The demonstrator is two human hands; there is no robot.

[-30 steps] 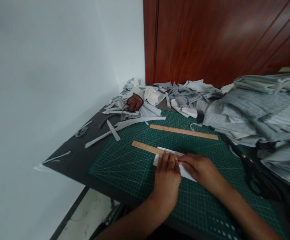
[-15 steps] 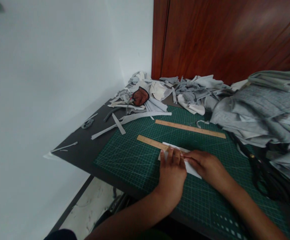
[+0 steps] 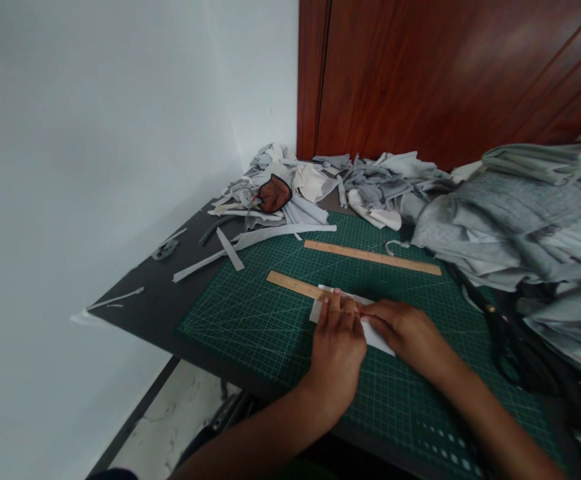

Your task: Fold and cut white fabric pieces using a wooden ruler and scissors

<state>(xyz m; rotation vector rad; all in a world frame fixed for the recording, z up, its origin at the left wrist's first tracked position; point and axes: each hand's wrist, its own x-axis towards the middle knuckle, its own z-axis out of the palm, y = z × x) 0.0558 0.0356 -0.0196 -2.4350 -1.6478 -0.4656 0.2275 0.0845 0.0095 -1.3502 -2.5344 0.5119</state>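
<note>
A wooden ruler [image 3: 293, 285] lies slantwise over a white strip-like piece [image 3: 380, 340], cloth or paper, on the green cutting mat [image 3: 250, 320]. My left hand [image 3: 337, 353] rests across both, its fingers stretched out and pressing down on the ruler. Close beside it, my right hand [image 3: 410, 330] is closed in a pinch at the white piece, near the covered end of the ruler. My fingers hide that end and the middle of the white piece. A second wooden ruler [image 3: 370, 256] lies farther back on the mat.
Large scissors [image 3: 507, 333] with black handles lie at the right. Folded grey cloth [image 3: 530, 207] is heaped behind them. Fabric scraps [image 3: 390, 180] and a brown pouch-like piece [image 3: 275, 193] line the back. Pale strips [image 3: 285, 233] cross the mat's far left corner. A white wall borders the left.
The whole view has shifted slightly, so things appear a little farther left. Both hands keep nearly the same hold on the ruler and white piece.
</note>
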